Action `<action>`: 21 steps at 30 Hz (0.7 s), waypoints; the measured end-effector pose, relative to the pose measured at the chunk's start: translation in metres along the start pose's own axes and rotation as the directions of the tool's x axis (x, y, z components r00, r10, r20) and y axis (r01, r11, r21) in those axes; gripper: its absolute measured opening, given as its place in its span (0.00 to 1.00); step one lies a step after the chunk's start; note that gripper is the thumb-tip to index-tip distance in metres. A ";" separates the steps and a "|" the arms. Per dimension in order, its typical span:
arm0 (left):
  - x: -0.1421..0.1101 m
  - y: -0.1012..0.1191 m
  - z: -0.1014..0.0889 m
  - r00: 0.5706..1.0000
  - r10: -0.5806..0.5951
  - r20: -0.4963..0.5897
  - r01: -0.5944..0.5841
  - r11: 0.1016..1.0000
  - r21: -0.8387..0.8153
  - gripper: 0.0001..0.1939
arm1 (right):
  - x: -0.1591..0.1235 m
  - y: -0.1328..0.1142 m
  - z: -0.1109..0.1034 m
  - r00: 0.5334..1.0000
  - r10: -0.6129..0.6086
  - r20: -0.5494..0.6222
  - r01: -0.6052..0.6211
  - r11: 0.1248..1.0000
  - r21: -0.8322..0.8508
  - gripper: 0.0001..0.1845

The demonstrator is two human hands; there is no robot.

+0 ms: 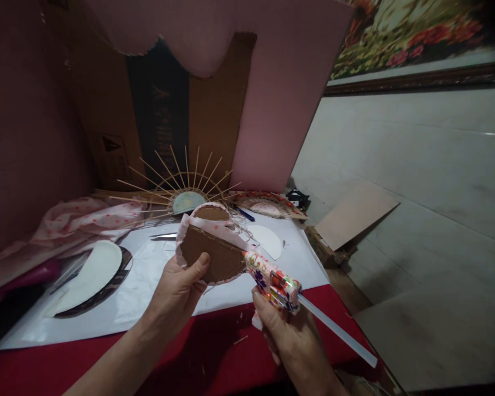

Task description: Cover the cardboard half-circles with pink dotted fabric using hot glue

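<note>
My left hand pinches a brown cardboard half-circle whose edge is wrapped in pink fabric, thumb on its bare face. A strip of the pink cloth runs along its straight upper side. In my right hand is a glue gun covered in a flowery pattern, with a long translucent glue stick coming out of its back. The gun's tip meets the right edge of the cardboard. Just behind lies a smaller fabric-edged cardboard piece.
A fan frame of thin sticks stands behind, near a decorated fan and a blue pen. Scissors, a white paper half-circle, a white curved piece and spotted pink fabric lie on the white sheet.
</note>
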State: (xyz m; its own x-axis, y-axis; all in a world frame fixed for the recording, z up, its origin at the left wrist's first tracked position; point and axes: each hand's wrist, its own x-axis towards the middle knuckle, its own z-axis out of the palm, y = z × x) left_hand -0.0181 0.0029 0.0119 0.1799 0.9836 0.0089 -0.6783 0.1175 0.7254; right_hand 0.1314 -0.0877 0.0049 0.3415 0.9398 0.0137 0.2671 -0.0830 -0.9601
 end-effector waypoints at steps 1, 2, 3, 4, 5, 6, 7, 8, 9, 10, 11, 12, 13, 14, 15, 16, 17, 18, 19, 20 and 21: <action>0.000 0.000 0.000 1.000 0.003 0.006 -0.003 1.000 0.004 0.26 | -0.001 -0.001 0.000 0.999 0.038 0.008 -0.038 0.999 0.002 0.23; 0.000 0.000 0.000 1.000 0.006 0.011 -0.006 1.000 0.009 0.26 | -0.001 -0.001 0.000 0.998 0.056 0.026 -0.056 0.998 -0.007 0.24; 0.000 0.000 -0.001 1.000 0.008 0.015 -0.008 1.000 0.013 0.26 | -0.001 -0.002 0.000 0.997 0.066 0.037 -0.065 0.998 -0.014 0.24; 0.000 0.000 -0.001 1.000 0.009 0.015 -0.010 1.000 0.015 0.26 | -0.001 -0.001 0.001 0.997 0.065 0.043 -0.064 0.998 -0.019 0.24; 0.000 0.000 -0.001 1.000 0.011 0.015 -0.011 1.000 0.017 0.26 | 0.000 -0.001 0.001 0.997 0.059 0.047 -0.058 0.998 -0.023 0.24; 0.000 0.000 -0.001 1.000 0.011 0.015 -0.011 1.000 0.018 0.26 | 0.000 0.000 0.001 0.997 0.052 0.053 -0.051 0.998 -0.024 0.24; 0.000 0.000 0.000 1.000 0.009 0.013 -0.009 1.000 0.018 0.26 | 0.001 0.001 0.001 0.997 0.047 0.060 -0.046 0.999 -0.024 0.25; 0.000 0.000 0.000 1.000 0.008 0.009 -0.008 1.000 0.018 0.26 | 0.002 0.003 0.001 0.997 0.045 0.068 -0.043 0.999 -0.023 0.26; 0.000 0.000 0.000 1.000 0.009 0.005 -0.009 1.000 0.016 0.26 | 0.003 0.004 0.002 0.996 0.048 0.072 -0.046 0.999 -0.022 0.26; 0.000 0.000 0.001 1.000 0.010 0.003 -0.010 1.000 0.014 0.26 | 0.003 0.005 0.002 0.996 0.055 0.069 -0.054 0.998 -0.022 0.27; 0.000 0.000 0.001 1.000 0.011 0.002 -0.011 1.000 0.013 0.26 | 0.003 0.005 0.002 0.996 0.064 0.063 -0.063 0.998 -0.019 0.27; 0.000 0.001 0.001 1.000 0.011 0.000 -0.011 1.000 0.015 0.27 | 0.002 0.006 0.002 0.996 0.075 0.055 -0.074 0.997 -0.015 0.27; -0.001 0.001 0.002 1.000 0.013 -0.002 -0.013 1.000 0.017 0.27 | 0.002 0.006 0.002 0.995 0.083 0.048 -0.083 0.997 -0.010 0.27; -0.001 0.001 0.002 1.000 0.013 -0.005 -0.013 1.000 0.021 0.27 | 0.001 0.005 0.002 0.995 0.087 0.043 -0.087 0.996 -0.002 0.27; -0.001 0.001 0.002 1.000 0.015 -0.010 -0.014 1.000 0.025 0.27 | 0.001 0.005 0.001 0.995 0.085 0.042 -0.086 0.996 0.006 0.26; -0.002 0.002 0.003 1.000 0.017 -0.015 -0.016 0.999 0.030 0.27 | 0.000 0.004 0.001 0.996 0.079 0.039 -0.079 0.997 0.012 0.26; -0.002 0.002 0.003 1.000 0.019 -0.021 -0.018 0.999 0.035 0.27 | 0.000 0.004 0.001 0.997 0.071 0.034 -0.071 0.997 0.016 0.25; -0.002 0.003 0.003 0.999 0.020 -0.025 -0.019 0.999 0.041 0.27 | 0.000 0.003 0.001 0.998 0.063 0.027 -0.063 0.998 0.019 0.25; -0.003 0.003 0.003 0.999 0.023 -0.026 -0.022 0.999 0.046 0.26 | 0.000 0.003 0.001 0.998 0.055 0.023 -0.056 0.998 0.020 0.24; -0.003 0.003 0.003 0.999 0.025 -0.026 -0.023 0.998 0.051 0.26 | 0.000 0.003 0.001 0.999 0.049 0.023 -0.050 0.999 0.020 0.24; -0.003 0.003 0.003 0.999 0.028 -0.026 -0.026 0.998 0.055 0.26 | 0.000 0.003 0.000 0.999 0.045 0.026 -0.046 0.999 0.018 0.24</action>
State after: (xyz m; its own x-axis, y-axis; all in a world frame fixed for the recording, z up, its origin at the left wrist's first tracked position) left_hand -0.0184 0.0002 0.0166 0.1425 0.9897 0.0109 -0.6427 0.0842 0.7615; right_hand 0.1320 -0.0876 0.0020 0.3294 0.9435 -0.0369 0.2346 -0.1196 -0.9647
